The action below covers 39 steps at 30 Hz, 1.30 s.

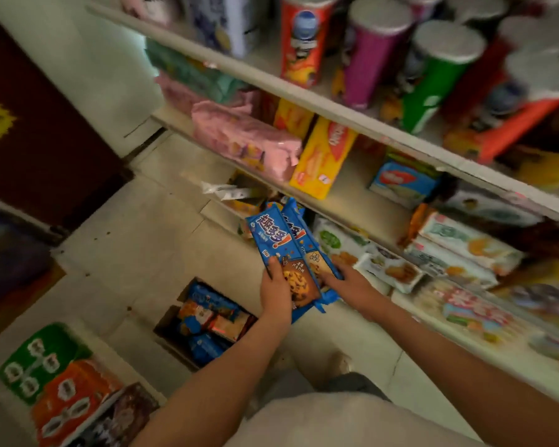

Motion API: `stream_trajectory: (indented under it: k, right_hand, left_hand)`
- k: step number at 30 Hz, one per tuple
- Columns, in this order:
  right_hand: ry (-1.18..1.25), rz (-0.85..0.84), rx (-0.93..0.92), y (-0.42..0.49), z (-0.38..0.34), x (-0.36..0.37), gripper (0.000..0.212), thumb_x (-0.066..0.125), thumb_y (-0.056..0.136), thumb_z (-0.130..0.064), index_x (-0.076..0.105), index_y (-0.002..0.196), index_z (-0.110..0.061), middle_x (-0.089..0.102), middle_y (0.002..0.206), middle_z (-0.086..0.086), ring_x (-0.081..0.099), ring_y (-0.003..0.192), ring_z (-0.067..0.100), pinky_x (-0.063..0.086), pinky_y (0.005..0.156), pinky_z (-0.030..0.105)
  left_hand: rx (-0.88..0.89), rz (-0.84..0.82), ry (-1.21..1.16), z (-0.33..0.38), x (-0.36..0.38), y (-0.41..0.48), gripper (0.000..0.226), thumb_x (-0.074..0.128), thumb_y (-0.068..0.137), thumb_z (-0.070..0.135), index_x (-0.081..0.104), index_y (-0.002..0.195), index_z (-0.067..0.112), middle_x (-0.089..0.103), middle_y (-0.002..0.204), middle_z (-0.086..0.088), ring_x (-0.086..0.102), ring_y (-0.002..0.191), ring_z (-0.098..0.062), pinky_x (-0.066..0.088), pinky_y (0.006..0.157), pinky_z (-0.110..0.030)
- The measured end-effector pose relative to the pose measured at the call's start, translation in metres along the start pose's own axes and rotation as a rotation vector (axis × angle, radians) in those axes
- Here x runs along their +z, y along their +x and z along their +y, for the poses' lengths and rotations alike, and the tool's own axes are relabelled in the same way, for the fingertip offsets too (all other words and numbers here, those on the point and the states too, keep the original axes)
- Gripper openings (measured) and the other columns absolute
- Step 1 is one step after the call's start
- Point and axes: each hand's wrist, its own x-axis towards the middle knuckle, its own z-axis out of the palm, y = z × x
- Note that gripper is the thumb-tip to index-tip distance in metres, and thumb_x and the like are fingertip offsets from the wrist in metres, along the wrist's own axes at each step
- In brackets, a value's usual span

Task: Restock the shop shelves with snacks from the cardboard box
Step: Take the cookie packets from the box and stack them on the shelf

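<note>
Two blue cookie packs are held up in front of the shelves. My left hand (275, 291) grips the nearer blue cookie pack (273, 235) at its lower end. My right hand (346, 279) holds the second blue pack (305, 240) just behind it, fingers under its lower end. Both packs point up toward the lower shelf (365, 232). The cardboard box (171, 321) sits open on the floor below my hands, with several blue and orange snack packs inside.
Upper shelf carries crisp tubes (371, 56). Middle shelf holds a yellow biscuit box (323, 159) and pink packs (246, 140). White biscuit packs (459, 250) fill the lower shelf on the right. Green and orange cartons (55, 375) stand on the floor at bottom left.
</note>
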Motion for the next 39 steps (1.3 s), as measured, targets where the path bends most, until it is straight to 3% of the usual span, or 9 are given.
stream_trajectory:
  k: [4, 8, 12, 19, 22, 25, 27, 33, 39]
  right_hand:
    - [0.096, 0.086, 0.044, -0.035, 0.041, -0.034, 0.03, 0.053, 0.093, -0.038, 0.053, 0.114, -0.017, 0.059, 0.104, 0.0, 0.058, 0.088, 0.012, 0.047, 0.068, 0.022]
    - [0.144, 0.107, 0.074, -0.065, 0.089, -0.068, 0.034, 0.051, 0.093, -0.043, 0.053, 0.114, -0.017, 0.061, 0.106, 0.001, 0.059, 0.094, 0.016, 0.05, 0.084, 0.035]
    - [0.239, 0.126, 0.078, -0.101, 0.139, -0.108, 0.033, 0.05, 0.094, -0.04, 0.053, 0.114, -0.015, 0.06, 0.106, 0.001, 0.058, 0.091, 0.013, 0.05, 0.086, 0.035]
    - [0.325, 0.174, 0.094, -0.153, 0.22, -0.169, 0.026, 0.051, 0.094, -0.038, 0.052, 0.111, -0.019, 0.06, 0.109, 0.002, 0.06, 0.1, 0.018, 0.051, 0.091, 0.037]
    - [0.389, 0.184, 0.093, -0.173, 0.243, -0.186, 0.027, 0.052, 0.095, -0.033, 0.052, 0.114, -0.015, 0.06, 0.108, 0.004, 0.06, 0.096, 0.018, 0.051, 0.084, 0.033]
    - [0.418, 0.19, 0.093, -0.189, 0.269, -0.199, 0.032, 0.05, 0.095, -0.034, 0.05, 0.122, -0.015, 0.061, 0.113, 0.008, 0.06, 0.102, 0.021, 0.051, 0.085, 0.037]
    - [0.453, 0.195, 0.106, -0.199, 0.282, -0.205, 0.033, 0.053, 0.094, -0.033, 0.051, 0.123, -0.018, 0.062, 0.115, 0.006, 0.061, 0.104, 0.019, 0.051, 0.086, 0.035]
    - [0.537, 0.261, 0.143, -0.237, 0.31, -0.215, 0.032, 0.058, 0.091, -0.029, 0.054, 0.121, -0.017, 0.065, 0.113, 0.011, 0.062, 0.106, 0.027, 0.051, 0.094, 0.043]
    - [0.699, 0.43, 0.215, -0.294, 0.355, -0.225, 0.037, 0.06, 0.089, -0.03, 0.052, 0.125, -0.025, 0.065, 0.113, 0.002, 0.064, 0.104, 0.018, 0.053, 0.092, 0.037]
  left_hand:
    - [0.033, -0.068, 0.104, -0.016, 0.043, -0.035, 0.049, 0.033, 0.098, 0.052, 0.05, 0.128, 0.017, 0.062, 0.107, -0.008, 0.063, 0.093, -0.026, 0.054, 0.081, -0.038]
    - [0.048, -0.107, 0.151, -0.045, 0.082, -0.07, 0.047, 0.034, 0.099, 0.047, 0.051, 0.128, 0.013, 0.06, 0.108, -0.01, 0.059, 0.09, -0.024, 0.048, 0.075, -0.032]
    - [0.049, -0.169, 0.192, -0.08, 0.129, -0.103, 0.038, 0.037, 0.098, 0.049, 0.055, 0.113, 0.019, 0.065, 0.106, -0.009, 0.064, 0.091, -0.027, 0.054, 0.084, -0.04]
    - [0.066, -0.256, 0.266, -0.135, 0.2, -0.163, 0.039, 0.036, 0.096, 0.053, 0.053, 0.115, 0.024, 0.064, 0.107, -0.006, 0.065, 0.095, -0.027, 0.054, 0.088, -0.045]
    - [0.029, -0.407, 0.231, -0.147, 0.215, -0.18, 0.037, 0.043, 0.096, 0.049, 0.052, 0.12, 0.022, 0.066, 0.109, -0.005, 0.066, 0.097, -0.024, 0.056, 0.084, -0.042]
    - [0.015, -0.706, 0.369, -0.148, 0.216, -0.188, 0.032, 0.053, 0.094, 0.035, 0.051, 0.122, 0.02, 0.066, 0.115, -0.005, 0.065, 0.1, -0.02, 0.054, 0.078, -0.033]
    - [-0.086, -0.863, 0.448, -0.147, 0.217, -0.189, 0.031, 0.061, 0.09, 0.026, 0.053, 0.119, 0.019, 0.066, 0.116, -0.006, 0.064, 0.102, -0.023, 0.054, 0.082, -0.036]
    - [-0.26, -1.061, 0.558, -0.159, 0.238, -0.198, 0.03, 0.064, 0.088, 0.017, 0.053, 0.115, 0.02, 0.067, 0.111, -0.006, 0.064, 0.103, -0.027, 0.055, 0.084, -0.041]
    - [-0.337, -1.203, 0.69, -0.19, 0.284, -0.237, 0.026, 0.061, 0.09, 0.016, 0.054, 0.114, 0.023, 0.065, 0.111, -0.007, 0.063, 0.101, -0.026, 0.055, 0.081, -0.039]
